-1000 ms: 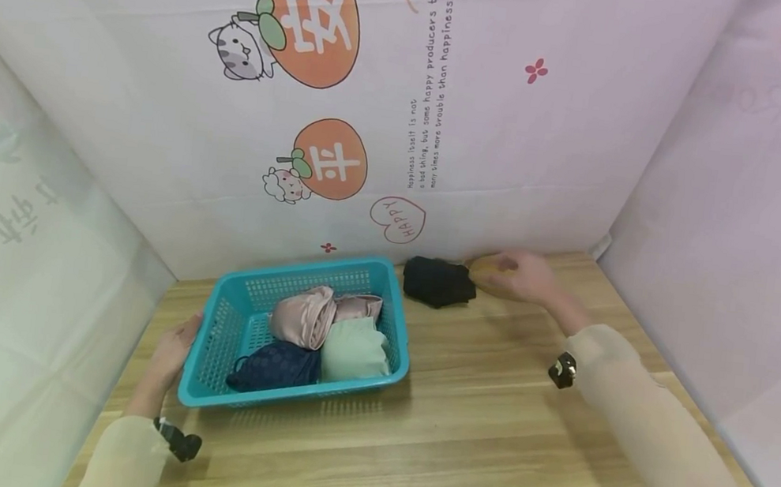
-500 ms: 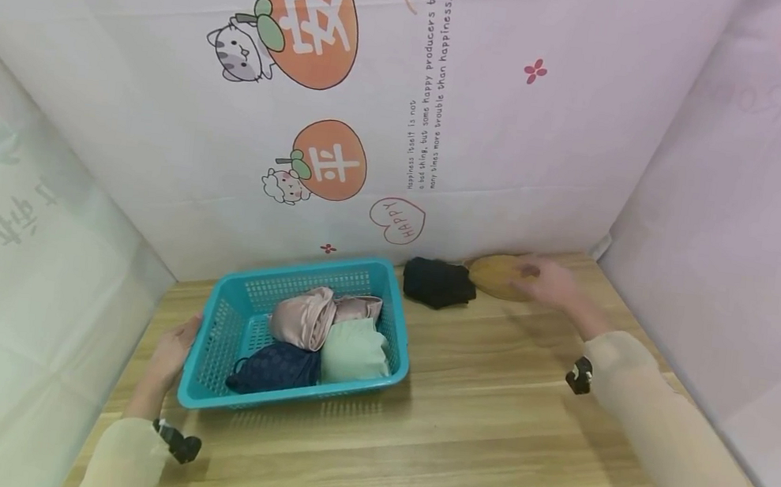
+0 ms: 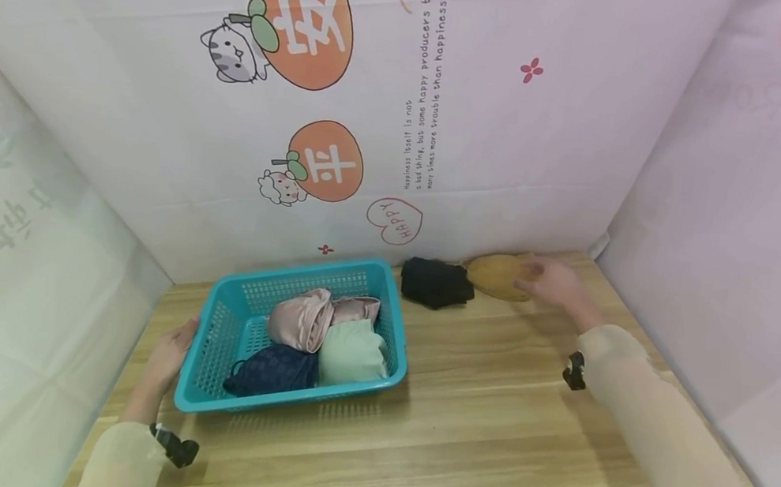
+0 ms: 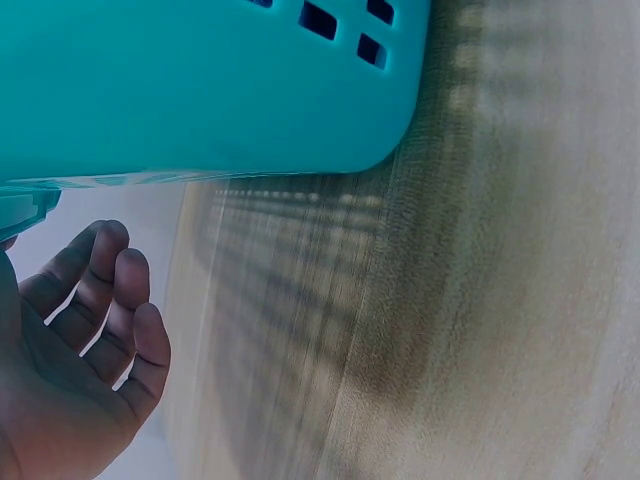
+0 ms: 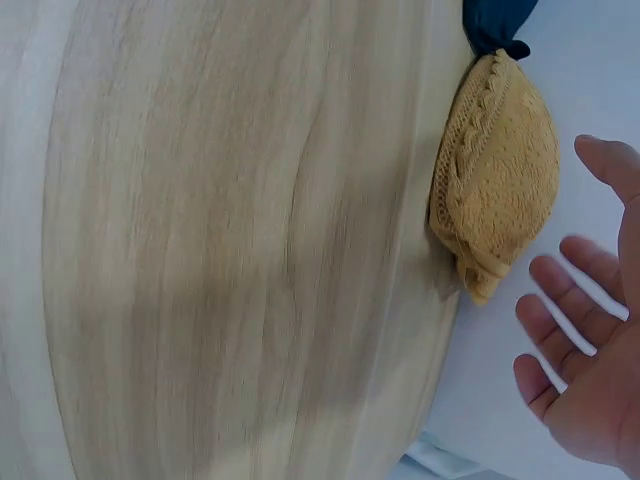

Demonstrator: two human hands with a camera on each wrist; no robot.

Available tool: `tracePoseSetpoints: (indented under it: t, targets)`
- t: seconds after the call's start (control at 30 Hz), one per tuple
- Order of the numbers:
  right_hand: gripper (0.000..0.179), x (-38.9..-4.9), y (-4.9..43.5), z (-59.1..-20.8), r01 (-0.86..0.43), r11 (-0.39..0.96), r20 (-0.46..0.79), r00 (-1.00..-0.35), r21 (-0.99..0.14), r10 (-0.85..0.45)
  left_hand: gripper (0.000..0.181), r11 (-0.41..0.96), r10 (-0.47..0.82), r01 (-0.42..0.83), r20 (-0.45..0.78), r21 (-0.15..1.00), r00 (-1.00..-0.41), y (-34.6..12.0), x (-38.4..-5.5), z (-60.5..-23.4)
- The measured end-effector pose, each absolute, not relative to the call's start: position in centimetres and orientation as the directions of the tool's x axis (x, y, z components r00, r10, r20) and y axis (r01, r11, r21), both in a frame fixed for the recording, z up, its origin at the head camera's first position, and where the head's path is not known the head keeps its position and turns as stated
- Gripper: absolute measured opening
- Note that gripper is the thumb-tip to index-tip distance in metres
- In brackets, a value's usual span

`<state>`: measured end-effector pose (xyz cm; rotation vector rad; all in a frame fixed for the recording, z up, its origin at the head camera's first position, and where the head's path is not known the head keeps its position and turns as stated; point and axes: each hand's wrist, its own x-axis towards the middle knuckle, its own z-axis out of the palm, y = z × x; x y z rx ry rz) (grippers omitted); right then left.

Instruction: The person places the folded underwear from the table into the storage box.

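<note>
A mustard-yellow folded bra (image 5: 500,165) with a lacy edge lies against the back wall. Beside it my right hand (image 3: 558,283) hovers, its fingers spread and holding nothing; in the right wrist view a gap separates the hand from the bra. To the left of the yellow bra is a folded black garment (image 3: 436,283). My left hand (image 3: 168,351) is at the left side of a turquoise plastic basket (image 3: 288,401). In the left wrist view its fingers (image 4: 130,280) are loosely bent below the rim, while the thumb is mostly hidden.
Inside the basket lie a pink satin piece (image 3: 300,320), a pale green piece (image 3: 353,353) and a dark blue piece (image 3: 273,372), all folded. A printed white sheet (image 3: 473,141) backs the wooden table (image 3: 484,444), with more sheets on both sides.
My right hand has drawn back to the right from over the yellow bra, which now shows more fully. My left hand and the basket have stayed in place; the head view shifts slightly.
</note>
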<state>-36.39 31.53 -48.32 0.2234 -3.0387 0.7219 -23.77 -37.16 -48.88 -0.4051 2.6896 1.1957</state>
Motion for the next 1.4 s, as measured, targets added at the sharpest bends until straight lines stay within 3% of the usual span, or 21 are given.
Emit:
tracePoseSetpoints:
  t: [0.17,0.3,0.63,0.83,1.4]
  targets:
    - [0.08,-36.7,30.7,-48.3,-0.073,0.909,-0.015,-0.996,-0.409,-0.087,0.103,0.64,-0.178,-0.311,-0.259,0.702,-0.949,-37.3,-23.8,-49.1]
    - [0.083,-37.0,30.4,-48.5,-0.04,0.913,-0.045,-0.997,-0.405,-0.064,0.102,0.638,-0.171,-0.309,-0.261,0.705,-0.95,-37.2,-23.8,-49.2]
    - [0.089,-38.0,31.4,-50.1,0.016,0.869,-0.111,-0.993,-0.495,-0.044,0.1,0.641,-0.167,-0.299,-0.252,0.706,-0.953,-37.3,-23.7,-49.2]
    - [0.102,-38.3,31.8,-50.8,0.02,0.871,-0.139,-0.989,-0.492,-0.055,0.1,0.643,-0.166,-0.305,-0.261,0.702,-0.951,-37.4,-23.5,-49.2]
    - [0.111,-39.5,32.3,-51.6,0.008,0.891,-0.143,-0.988,-0.455,-0.065,0.105,0.639,-0.172,-0.324,-0.28,0.698,-0.944,-37.4,-24.0,-49.0]
